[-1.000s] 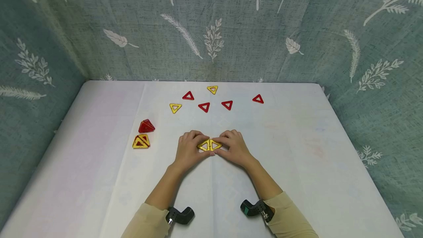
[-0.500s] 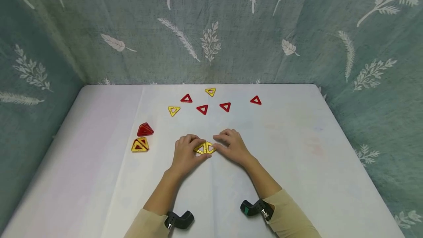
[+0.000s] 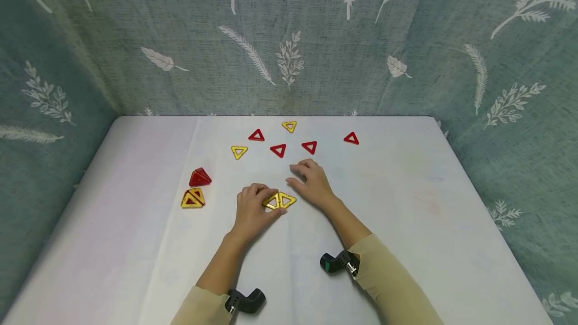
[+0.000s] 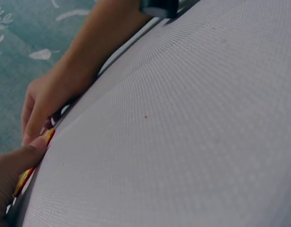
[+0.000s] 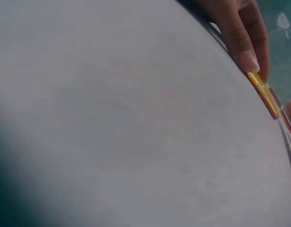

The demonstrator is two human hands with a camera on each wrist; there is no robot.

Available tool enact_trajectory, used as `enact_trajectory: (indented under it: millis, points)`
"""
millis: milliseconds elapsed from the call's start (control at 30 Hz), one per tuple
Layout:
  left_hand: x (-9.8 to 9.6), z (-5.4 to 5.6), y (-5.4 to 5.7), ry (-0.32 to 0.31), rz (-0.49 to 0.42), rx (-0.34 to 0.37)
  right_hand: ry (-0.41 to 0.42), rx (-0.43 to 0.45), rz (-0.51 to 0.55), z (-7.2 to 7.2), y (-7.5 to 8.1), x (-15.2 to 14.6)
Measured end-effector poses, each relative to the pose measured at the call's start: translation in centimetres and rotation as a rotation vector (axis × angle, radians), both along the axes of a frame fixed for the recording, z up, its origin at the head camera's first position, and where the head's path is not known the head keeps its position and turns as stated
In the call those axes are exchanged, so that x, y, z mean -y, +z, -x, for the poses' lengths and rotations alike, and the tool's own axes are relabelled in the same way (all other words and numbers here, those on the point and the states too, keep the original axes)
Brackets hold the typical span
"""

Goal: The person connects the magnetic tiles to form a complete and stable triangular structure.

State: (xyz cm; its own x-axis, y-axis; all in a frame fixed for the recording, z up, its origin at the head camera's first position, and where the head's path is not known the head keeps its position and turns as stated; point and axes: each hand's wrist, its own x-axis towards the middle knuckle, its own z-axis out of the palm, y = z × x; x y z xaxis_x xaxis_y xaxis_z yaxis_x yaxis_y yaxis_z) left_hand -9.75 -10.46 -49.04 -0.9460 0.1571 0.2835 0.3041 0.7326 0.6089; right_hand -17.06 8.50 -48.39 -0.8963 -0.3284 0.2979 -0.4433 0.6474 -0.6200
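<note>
Yellow tiles (image 3: 279,200), a pair, meet edge to edge mid-table (image 3: 406,224), pinched at nine o'clock by the left hand (image 3: 252,210); the right hand (image 3: 312,183), fingers loose and holding nothing, is at two. An uneven squeeze could twist the pair apart.

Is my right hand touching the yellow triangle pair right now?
Apart. The head view shows it: a strip of white tabletop lies between the right hand and the yellow triangle pair.
</note>
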Motion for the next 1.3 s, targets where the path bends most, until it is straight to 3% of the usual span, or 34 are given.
enact_trajectory:
  millis: [133,267,633,833,933,1133,1300]
  points:
    - [0.0,0.0,0.1,0.008,-0.014,-0.008,-0.025,0.076,0.048,1.0,0.1,0.4]
    - [-0.1,-0.1,0.3,0.012,-0.011,-0.007,-0.048,0.102,0.026,2.0,0.2,0.9]
    - [-0.4,0.1,0.5,0.020,0.023,0.016,-0.153,0.116,-0.223,4.6,0.8,2.4]
    - [-0.8,0.1,0.3,0.020,0.017,0.023,-0.143,0.195,-0.402,5.5,1.4,2.8]
    - [-0.9,0.0,0.1,0.021,0.020,0.029,-0.153,0.244,-0.411,5.6,1.8,2.8]
    - [-1.0,-0.1,0.0,0.017,0.022,0.039,-0.177,0.259,-0.377,5.7,1.5,2.7]
    - [-0.4,-0.3,0.2,0.030,0.025,0.031,-0.128,0.258,-0.408,6.3,1.5,3.4]
